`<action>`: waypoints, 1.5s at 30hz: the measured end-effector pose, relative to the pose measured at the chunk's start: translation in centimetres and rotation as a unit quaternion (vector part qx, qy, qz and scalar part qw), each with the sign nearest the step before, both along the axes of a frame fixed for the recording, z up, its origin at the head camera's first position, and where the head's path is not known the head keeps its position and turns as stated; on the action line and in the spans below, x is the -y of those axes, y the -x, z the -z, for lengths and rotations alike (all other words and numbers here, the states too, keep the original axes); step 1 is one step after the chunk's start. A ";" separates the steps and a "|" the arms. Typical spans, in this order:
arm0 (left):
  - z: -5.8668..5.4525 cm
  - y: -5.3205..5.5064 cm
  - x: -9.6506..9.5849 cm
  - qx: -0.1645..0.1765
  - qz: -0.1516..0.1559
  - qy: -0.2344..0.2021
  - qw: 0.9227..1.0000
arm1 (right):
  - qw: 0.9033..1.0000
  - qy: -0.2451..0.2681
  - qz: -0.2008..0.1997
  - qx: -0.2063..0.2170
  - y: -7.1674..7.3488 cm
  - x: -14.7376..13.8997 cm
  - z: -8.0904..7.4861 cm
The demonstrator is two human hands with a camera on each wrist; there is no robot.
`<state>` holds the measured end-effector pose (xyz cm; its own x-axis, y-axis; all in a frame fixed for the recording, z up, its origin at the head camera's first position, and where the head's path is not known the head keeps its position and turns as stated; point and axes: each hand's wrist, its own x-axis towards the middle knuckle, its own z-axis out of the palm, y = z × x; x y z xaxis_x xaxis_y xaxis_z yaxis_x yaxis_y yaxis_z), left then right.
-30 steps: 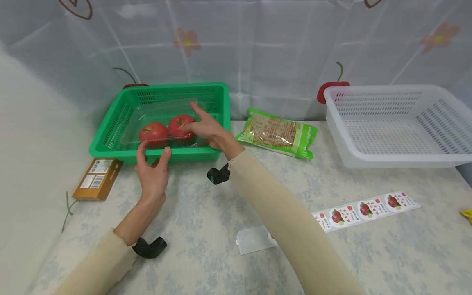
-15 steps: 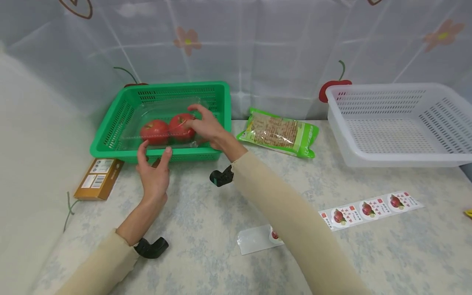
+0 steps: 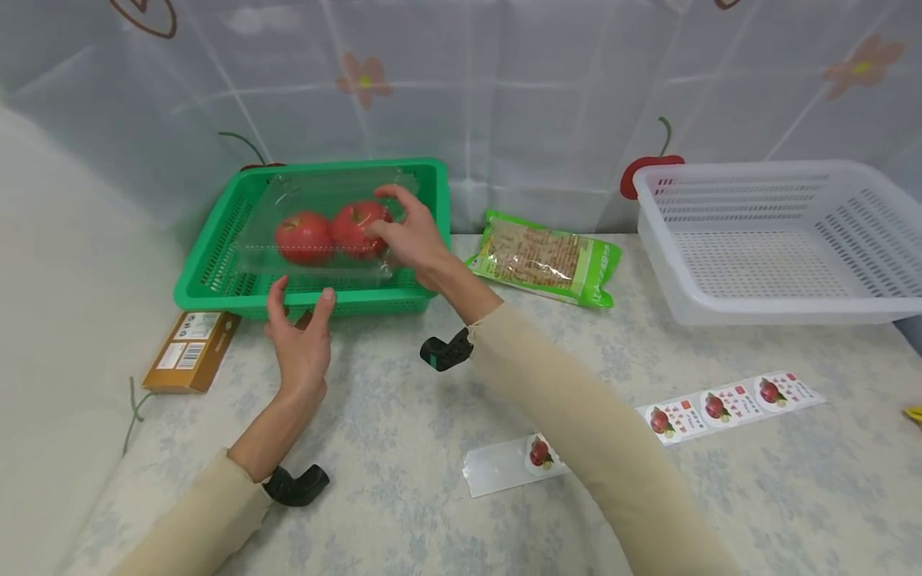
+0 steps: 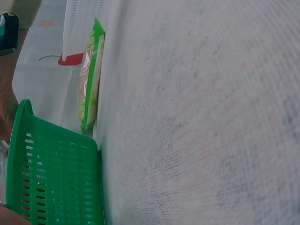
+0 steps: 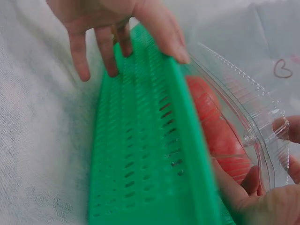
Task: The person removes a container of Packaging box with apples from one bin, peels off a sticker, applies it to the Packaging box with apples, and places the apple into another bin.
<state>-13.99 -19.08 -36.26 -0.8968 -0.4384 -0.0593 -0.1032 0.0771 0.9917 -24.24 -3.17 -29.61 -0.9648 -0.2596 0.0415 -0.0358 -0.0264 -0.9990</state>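
Note:
Two red, round, apple-like fruits (image 3: 305, 238) lie inside a clear plastic clamshell box (image 3: 288, 196). The box is raised within the green basket (image 3: 310, 303), its far side over the back rim. My right hand (image 3: 414, 238) pinches the box's right end; the right wrist view shows the thumb and fingers at its clear edge (image 5: 262, 140). At the basket's front rim is my left hand (image 3: 301, 346), thumb and index finger spread. In the right wrist view this hand (image 5: 117, 28) has a thumb touching the rim and its other fingers hanging loosely outside the wall.
Left of the basket lies an orange-brown carton (image 3: 190, 352). A green-edged food packet (image 3: 543, 260) is right of it, then a white basket (image 3: 785, 310) farther right. A strip of fruit stickers (image 3: 720, 408) crosses the table beneath my right forearm. A patterned curtain (image 3: 540, 96) hangs behind.
My right hand has lifted the clamshell box with both fruits up and slightly back from inside the green basket. My left hand has stayed at the front rim.

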 end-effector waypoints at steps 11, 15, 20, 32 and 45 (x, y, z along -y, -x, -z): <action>0.2 0.0 0.3 -0.020 -0.003 -0.007 1.000 | 0.994 0.105 -0.010 0.022 -1.7 -3.1 -2.6; 0.2 0.0 0.4 -0.021 -0.003 -0.008 1.000 | 0.994 0.106 -0.015 0.016 -2.5 -5.2 -3.3; 0.2 -0.1 0.4 -0.018 -0.007 -0.007 1.000 | 0.994 0.105 -0.019 0.018 -3.6 -8.1 -3.7; 0.2 -0.2 0.5 -0.019 -0.002 -0.006 1.000 | 0.994 0.103 0.005 0.026 -5.9 -15.1 -4.1; 0.2 -0.3 0.0 -0.030 -0.001 -0.002 1.000 | 0.996 0.090 0.006 0.027 -10.7 -23.0 -2.8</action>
